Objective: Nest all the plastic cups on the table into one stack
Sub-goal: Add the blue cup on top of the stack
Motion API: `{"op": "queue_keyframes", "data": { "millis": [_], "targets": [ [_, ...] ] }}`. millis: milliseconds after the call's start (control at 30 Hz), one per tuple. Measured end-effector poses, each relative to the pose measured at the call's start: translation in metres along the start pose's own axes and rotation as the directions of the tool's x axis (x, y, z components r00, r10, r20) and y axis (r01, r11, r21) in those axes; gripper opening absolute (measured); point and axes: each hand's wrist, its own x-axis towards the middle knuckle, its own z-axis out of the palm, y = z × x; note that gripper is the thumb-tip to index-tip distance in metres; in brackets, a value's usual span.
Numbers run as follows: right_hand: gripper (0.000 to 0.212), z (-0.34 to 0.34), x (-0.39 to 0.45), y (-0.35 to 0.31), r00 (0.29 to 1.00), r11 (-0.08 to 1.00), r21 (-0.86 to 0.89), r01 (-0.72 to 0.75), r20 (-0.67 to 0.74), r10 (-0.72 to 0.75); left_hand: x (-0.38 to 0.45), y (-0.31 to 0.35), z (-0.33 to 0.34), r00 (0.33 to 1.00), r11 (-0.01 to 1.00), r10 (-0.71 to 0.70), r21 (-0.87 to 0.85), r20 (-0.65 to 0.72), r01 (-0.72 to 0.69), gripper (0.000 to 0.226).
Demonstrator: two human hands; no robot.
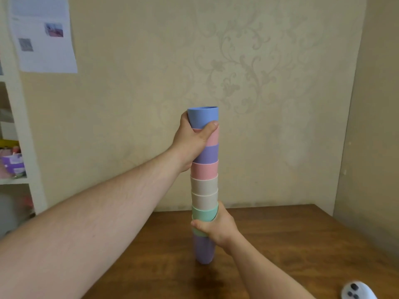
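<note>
A tall stack of nested plastic cups stands upright on the wooden table, near its middle. From top to bottom I see blue, pink, purple, pink, two beige, green and lilac cups. My left hand grips the upper part, thumb across the blue top cup. Lower down, my right hand wraps around the green cups just above the lilac bottom cup. No loose cups show on the table.
A white controller lies at the table's near right corner. The papered wall rises right behind the table. A white shelf unit with small items stands to the left, with printed sheets pinned above it.
</note>
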Motion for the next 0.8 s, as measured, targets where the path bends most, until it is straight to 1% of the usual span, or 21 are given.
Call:
{"op": "queue_keyframes", "data": {
  "millis": [67,167,267,333,400,467,500,567,600,633,700,733,800],
  "targets": [
    [0.067,0.002,0.001,0.001,1.000,1.000,0.005,0.008,0.003,-0.008,0.002,0.001,-0.004,1.000,1.000,-0.003,0.003,-0.001,0.003,0.059],
    [0.069,0.003,-0.001,0.001,0.999,0.999,0.021,0.025,0.020,-0.026,0.003,0.003,-0.009,1.000,0.999,-0.002,0.033,-0.003,0.002,0.069],
    [0.072,0.004,-0.004,0.002,0.998,0.997,0.072,0.016,0.055,-0.020,0.000,0.001,-0.011,1.000,0.998,0.015,0.065,0.003,-0.015,0.072],
    [0.071,0.005,-0.010,0.006,0.999,0.994,0.106,0.005,0.052,-0.011,-0.009,-0.009,-0.014,0.999,0.996,0.015,0.083,0.035,-0.018,0.072],
    [0.075,0.008,-0.017,0.017,0.999,0.997,0.076,0.004,0.052,-0.008,-0.026,-0.030,-0.020,0.997,0.992,-0.003,0.126,0.080,-0.007,0.075],
    [0.079,0.011,-0.025,0.028,0.998,0.999,0.044,0.000,0.061,-0.002,-0.049,-0.061,-0.028,0.993,0.974,-0.051,0.227,0.103,0.026,0.084],
    [0.076,0.013,-0.028,0.034,0.998,0.999,0.039,-0.009,0.060,0.007,-0.061,-0.080,-0.031,0.989,0.959,-0.089,0.278,0.115,0.054,0.091],
    [0.075,0.015,-0.032,0.042,0.998,1.000,0.004,-0.017,0.068,0.017,-0.088,-0.119,-0.036,0.970,0.935,-0.189,0.330,0.152,0.131,0.102],
    [0.077,0.015,-0.033,0.046,0.997,0.999,-0.030,-0.018,0.078,0.020,-0.100,-0.137,-0.037,0.955,0.919,-0.243,0.357,0.171,0.170,0.105],
    [0.081,0.014,-0.033,0.049,0.996,0.998,-0.067,-0.013,0.091,0.019,-0.113,-0.153,-0.037,0.939,0.898,-0.292,0.390,0.180,0.205,0.104],
    [0.088,0.013,-0.032,0.056,0.994,0.993,-0.118,-0.009,0.109,0.022,-0.132,-0.180,-0.038,0.911,0.861,-0.371,0.434,0.179,0.265,0.095],
    [0.089,0.012,-0.030,0.060,0.993,0.991,-0.130,-0.012,0.111,0.027,-0.138,-0.193,-0.038,0.899,0.848,-0.401,0.442,0.175,0.292,0.089],
    [0.086,0.012,-0.023,0.065,0.994,0.988,-0.156,-0.019,0.100,0.035,-0.141,-0.214,-0.036,0.883,0.831,-0.437,0.452,0.172,0.323,0.086]
  ]
}}
